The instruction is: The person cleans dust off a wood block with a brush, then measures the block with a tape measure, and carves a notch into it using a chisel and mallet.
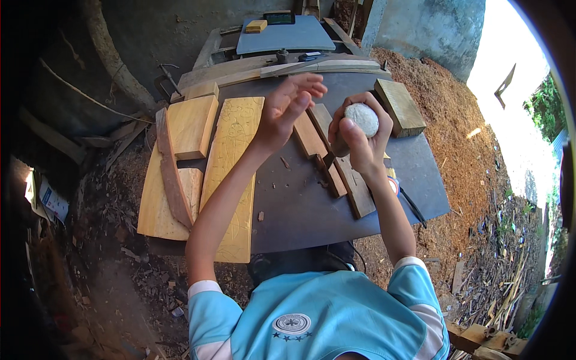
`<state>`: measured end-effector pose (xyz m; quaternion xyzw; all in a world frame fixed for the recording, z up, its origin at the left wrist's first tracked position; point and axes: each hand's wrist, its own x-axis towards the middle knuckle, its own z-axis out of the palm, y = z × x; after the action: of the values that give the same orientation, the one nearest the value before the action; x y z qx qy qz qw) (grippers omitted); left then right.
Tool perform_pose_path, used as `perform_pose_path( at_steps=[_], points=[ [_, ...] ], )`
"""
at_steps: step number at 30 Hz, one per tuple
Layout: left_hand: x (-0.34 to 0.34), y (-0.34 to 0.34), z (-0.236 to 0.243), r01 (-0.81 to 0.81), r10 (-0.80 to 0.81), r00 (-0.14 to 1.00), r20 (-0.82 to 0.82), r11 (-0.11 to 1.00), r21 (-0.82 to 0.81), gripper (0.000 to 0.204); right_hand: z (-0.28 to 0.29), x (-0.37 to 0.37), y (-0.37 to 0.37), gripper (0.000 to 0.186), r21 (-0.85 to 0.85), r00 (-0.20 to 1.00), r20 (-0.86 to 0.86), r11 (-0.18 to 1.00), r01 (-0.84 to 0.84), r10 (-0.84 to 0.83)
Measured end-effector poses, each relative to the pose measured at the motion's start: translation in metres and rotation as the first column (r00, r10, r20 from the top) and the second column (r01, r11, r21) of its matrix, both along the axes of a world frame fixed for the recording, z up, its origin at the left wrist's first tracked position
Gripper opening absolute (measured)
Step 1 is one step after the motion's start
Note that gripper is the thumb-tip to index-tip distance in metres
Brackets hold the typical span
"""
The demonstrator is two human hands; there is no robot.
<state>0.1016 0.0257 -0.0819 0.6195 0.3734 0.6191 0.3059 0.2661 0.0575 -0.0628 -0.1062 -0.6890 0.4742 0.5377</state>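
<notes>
My right hand [363, 129] is raised over the right half of the dark table. It is wrapped round a thing with a rough, rounded white end [362, 119]; a brownish part shows below the fingers, and I cannot make out its kind. To its left, my left hand [291, 111] hangs in the air, fingers stretched and slightly apart, with nothing in it. A yellow board [231, 174] with pencilled drawings lies under my left forearm. Beneath my right hand are narrow brown wood pieces [354, 186] on the table.
On the left lie a thick wood block [193, 126] and a curved brown strip [173, 174]. Another block [401, 108] sits at the far right corner. A black-handled tool [413, 207] is near the right edge. Behind stands a blue-grey surface [285, 37]. Sawdust [447, 126] covers the ground.
</notes>
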Motion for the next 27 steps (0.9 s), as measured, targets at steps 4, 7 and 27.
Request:
perform_pose_path(
  at_steps=[4,7,27],
  points=[
    [0.017,-0.009,0.033,0.029,-0.014,0.999,-0.049,0.950,0.310,0.056,0.002,-0.004,0.001,0.030,0.040,0.998,0.040,0.998,0.039,-0.040],
    [0.038,-0.013,0.040,-0.003,0.125,0.946,-0.298,0.925,0.381,0.053,0.008,0.010,0.004,0.034,0.074,0.959,0.282,0.996,-0.045,0.022],
    [0.059,-0.012,-0.005,0.170,-0.223,0.950,0.218,0.957,0.236,0.037,-0.058,0.078,0.003,0.076,0.083,-0.012,0.996,0.971,-0.222,-0.088]
  ],
)
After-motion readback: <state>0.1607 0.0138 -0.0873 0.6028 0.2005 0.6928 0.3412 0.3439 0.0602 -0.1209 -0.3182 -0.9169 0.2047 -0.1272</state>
